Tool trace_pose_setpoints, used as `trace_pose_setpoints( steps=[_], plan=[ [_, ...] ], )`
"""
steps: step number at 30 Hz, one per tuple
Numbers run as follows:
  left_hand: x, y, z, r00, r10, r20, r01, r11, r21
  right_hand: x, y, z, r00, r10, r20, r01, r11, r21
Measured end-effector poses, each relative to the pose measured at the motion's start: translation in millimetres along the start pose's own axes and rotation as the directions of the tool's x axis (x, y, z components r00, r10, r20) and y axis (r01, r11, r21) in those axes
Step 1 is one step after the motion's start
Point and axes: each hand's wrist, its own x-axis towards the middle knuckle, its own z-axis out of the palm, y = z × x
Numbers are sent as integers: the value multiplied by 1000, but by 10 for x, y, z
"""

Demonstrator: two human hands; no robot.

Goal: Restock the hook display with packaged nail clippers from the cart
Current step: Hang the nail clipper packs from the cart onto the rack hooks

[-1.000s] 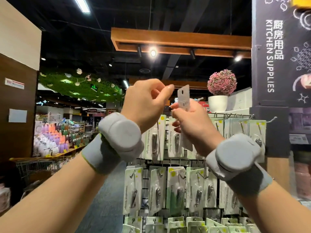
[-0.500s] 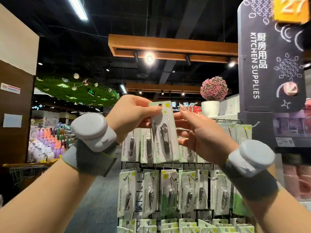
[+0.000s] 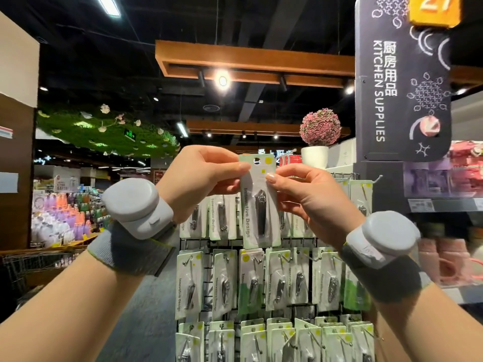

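A packaged nail clipper [image 3: 258, 202], a white card with a pale green top and a hang hole, is held up at the top row of the hook display [image 3: 261, 283]. My left hand [image 3: 201, 176] pinches the card's upper left edge. My right hand [image 3: 305, 194] pinches its right edge, thumb on the front. The card faces me, upright, its hole near a wire hook tip [image 3: 287, 152]. Rows of the same clipper packs hang below and behind.
A black "Kitchen Supplies" sign [image 3: 402, 82] stands at the upper right above shelves of pink goods. A potted pink flower ball [image 3: 318, 134] sits behind the display. A wire cart [image 3: 34, 262] is at the lower left, beside a grey aisle floor.
The pack was edge-on in my right hand a second ago; it has turned to face me and both hands hold it now. The view has tilted slightly downward.
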Motion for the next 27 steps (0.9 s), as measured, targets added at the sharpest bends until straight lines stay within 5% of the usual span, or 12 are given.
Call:
trace_pose_setpoints(
  steps=[5, 16, 23, 27],
  plan=[
    [-87, -66, 187, 999, 13, 52, -14, 1000, 17, -151, 13, -150, 998, 31, -61, -33, 999, -36],
    [47, -121, 446, 977, 183, -112, -147, 951, 273, -243, -113, -936, 953, 6, -304, -22, 999, -49],
    [188, -162, 704, 960, 234, -156, -151, 898, 414, -31, -60, -1296, 980, -78, -184, 55, 990, -127],
    [238, -124, 917, 964, 220, -147, -150, 913, 380, 158, -52, -1341, 980, -185, -68, 150, 926, -347]
  ],
)
